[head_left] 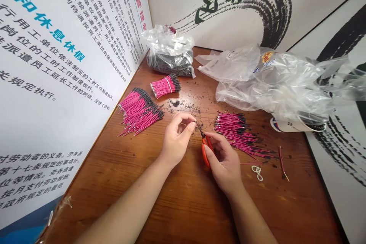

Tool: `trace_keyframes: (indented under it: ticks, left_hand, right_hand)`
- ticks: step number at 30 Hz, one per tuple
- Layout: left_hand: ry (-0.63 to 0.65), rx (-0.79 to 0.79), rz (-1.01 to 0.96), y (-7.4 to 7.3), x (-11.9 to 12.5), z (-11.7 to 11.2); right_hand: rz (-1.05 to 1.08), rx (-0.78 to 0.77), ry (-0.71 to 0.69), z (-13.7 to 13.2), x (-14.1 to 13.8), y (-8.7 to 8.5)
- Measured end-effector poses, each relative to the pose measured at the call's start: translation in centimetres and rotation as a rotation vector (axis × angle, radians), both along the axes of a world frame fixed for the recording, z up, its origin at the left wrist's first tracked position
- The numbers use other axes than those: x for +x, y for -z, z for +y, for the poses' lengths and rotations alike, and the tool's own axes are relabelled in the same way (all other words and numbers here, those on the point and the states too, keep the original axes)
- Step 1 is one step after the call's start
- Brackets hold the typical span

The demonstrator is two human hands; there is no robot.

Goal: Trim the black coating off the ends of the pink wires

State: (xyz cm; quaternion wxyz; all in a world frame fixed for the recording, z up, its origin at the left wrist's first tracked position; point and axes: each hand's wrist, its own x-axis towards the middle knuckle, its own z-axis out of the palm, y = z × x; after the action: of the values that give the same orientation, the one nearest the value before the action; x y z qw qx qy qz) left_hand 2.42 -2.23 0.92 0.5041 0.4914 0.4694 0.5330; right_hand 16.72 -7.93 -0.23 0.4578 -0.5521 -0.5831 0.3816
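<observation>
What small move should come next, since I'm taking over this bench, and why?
Probably close the tips of the red-handled pliers in the right hand on whatever the left hand pinches, likely a wire end, though it is too small to see well. The pliers' tips already reach those fingers, and black crumbs lie nearby, while the loose pink wires still have black ends.

Wood table [286, 202]: brown, visible grain, fills corner. L side: white info board [57, 65], Chinese print, blue hdgs, meets table edge. Back: white panel [228, 11], black & dk-green brush strokes. R side: 2nd white panel [351, 213], black ink strokes, angled.
</observation>
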Motion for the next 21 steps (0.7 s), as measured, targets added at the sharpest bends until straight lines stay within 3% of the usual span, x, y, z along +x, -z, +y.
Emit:
trace_keyframes:
  ticks: [21]
  left_hand:
    - [0.002,0.017,0.028,-0.01,0.00,0.03]
  right_hand:
    - [-0.031,0.002,0.017,-0.05,0.17,0.02]
